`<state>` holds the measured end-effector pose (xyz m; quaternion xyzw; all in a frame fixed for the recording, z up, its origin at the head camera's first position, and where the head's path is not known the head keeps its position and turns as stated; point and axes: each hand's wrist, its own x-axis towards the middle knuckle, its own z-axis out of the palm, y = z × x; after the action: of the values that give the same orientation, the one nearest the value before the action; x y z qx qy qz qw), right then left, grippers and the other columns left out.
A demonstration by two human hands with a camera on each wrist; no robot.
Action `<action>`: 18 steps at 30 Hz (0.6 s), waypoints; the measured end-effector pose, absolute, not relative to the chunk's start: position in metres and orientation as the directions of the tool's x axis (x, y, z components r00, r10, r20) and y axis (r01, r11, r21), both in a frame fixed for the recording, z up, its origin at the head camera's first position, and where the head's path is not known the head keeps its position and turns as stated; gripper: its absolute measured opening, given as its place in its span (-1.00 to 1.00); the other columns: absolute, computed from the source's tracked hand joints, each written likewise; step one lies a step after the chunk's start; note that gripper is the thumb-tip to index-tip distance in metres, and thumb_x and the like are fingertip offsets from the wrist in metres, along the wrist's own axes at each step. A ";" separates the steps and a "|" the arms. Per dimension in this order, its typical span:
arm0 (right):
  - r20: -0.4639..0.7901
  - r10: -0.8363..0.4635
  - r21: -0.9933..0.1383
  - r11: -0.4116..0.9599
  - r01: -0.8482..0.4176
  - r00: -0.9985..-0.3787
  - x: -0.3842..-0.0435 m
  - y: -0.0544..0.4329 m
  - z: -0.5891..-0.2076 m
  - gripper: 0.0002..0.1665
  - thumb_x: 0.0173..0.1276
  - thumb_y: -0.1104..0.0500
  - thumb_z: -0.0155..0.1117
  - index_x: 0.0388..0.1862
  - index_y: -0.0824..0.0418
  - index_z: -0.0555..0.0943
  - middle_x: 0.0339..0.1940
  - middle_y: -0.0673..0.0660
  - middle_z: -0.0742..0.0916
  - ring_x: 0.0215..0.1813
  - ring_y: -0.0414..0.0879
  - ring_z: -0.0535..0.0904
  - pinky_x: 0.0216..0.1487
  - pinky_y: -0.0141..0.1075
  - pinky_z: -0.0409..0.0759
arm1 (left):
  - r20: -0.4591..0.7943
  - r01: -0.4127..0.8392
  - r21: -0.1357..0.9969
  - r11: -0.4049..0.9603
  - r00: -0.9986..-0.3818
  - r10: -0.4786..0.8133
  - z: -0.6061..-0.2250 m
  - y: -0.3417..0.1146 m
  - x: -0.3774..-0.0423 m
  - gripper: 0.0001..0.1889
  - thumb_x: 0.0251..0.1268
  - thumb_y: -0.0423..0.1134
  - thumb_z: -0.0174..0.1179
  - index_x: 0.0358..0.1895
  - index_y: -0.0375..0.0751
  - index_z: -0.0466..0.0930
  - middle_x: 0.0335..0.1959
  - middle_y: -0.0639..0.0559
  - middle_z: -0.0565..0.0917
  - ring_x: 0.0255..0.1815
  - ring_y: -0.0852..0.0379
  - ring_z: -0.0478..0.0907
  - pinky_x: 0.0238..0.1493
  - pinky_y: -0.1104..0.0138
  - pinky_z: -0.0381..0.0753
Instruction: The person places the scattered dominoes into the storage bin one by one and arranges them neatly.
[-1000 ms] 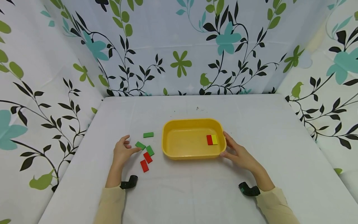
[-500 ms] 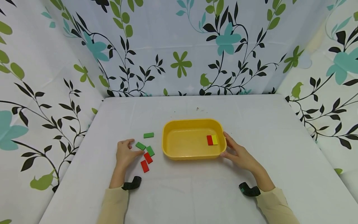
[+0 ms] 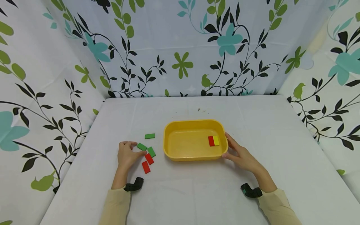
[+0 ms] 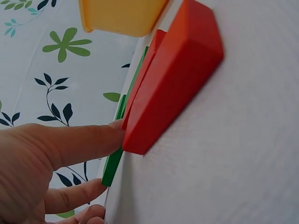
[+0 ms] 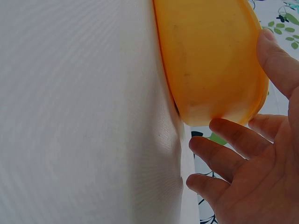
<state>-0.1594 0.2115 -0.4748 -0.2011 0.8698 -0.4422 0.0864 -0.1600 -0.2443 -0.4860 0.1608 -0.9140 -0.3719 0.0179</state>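
My left hand (image 3: 126, 156) reaches down to the small blocks left of the tray. Its thumb and index finger pinch a green block (image 3: 142, 146) at its two ends. Close to the thumb lies a red block (image 3: 149, 158), with another red block (image 4: 177, 74) nearer the wrist camera. A second green block (image 3: 151, 152) lies just right of the pinched one, and a third green block (image 3: 150, 136) lies farther back. My right hand (image 3: 241, 157) rests thumb and spread fingers against the right end of the yellow tray (image 3: 180, 157); in the right wrist view its lower fingers stand off the wall.
Inside the tray, a red block (image 3: 211, 141) and a yellow block (image 3: 216, 141) sit side by side near the right end. A white cloth covers the table (image 3: 180, 193). Patterned curtains (image 3: 157, 47) rise behind and beside it.
My left hand has moved slightly right and its thumb and index finger have come to the ends of the green block. The right hand and the tray have stayed in place.
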 end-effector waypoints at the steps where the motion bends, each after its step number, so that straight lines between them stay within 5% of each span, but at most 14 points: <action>1: 0.029 -0.426 -0.803 0.528 -0.275 -0.904 -0.159 0.212 -0.475 0.06 0.36 0.03 0.29 0.63 0.00 -0.13 0.58 0.30 0.18 0.47 0.34 0.25 0.35 0.28 0.22 | -0.086 -0.279 0.686 0.672 -0.948 -0.306 -0.486 -0.244 -0.160 -0.40 0.03 -0.16 0.44 0.11 -0.44 0.50 0.21 -0.36 0.29 0.10 -0.24 0.37 0.11 -0.02 0.42; 18: 0.033 -0.428 -0.807 0.522 -0.277 -0.903 -0.159 0.213 -0.476 0.06 0.36 0.03 0.30 0.63 -0.03 -0.13 0.59 0.28 0.16 0.47 0.33 0.26 0.36 0.29 0.21 | -0.068 -0.280 0.749 0.601 -0.934 -0.352 -0.487 -0.247 -0.160 -0.52 0.12 -0.28 0.36 0.11 -0.43 0.54 0.13 -0.33 0.36 0.08 -0.20 0.39 0.07 0.05 0.39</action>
<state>-0.1592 0.2131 -0.4757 -0.2029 0.8682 -0.4447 0.0849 -0.1595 -0.2468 -0.4870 0.1768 -0.8935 -0.4105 0.0434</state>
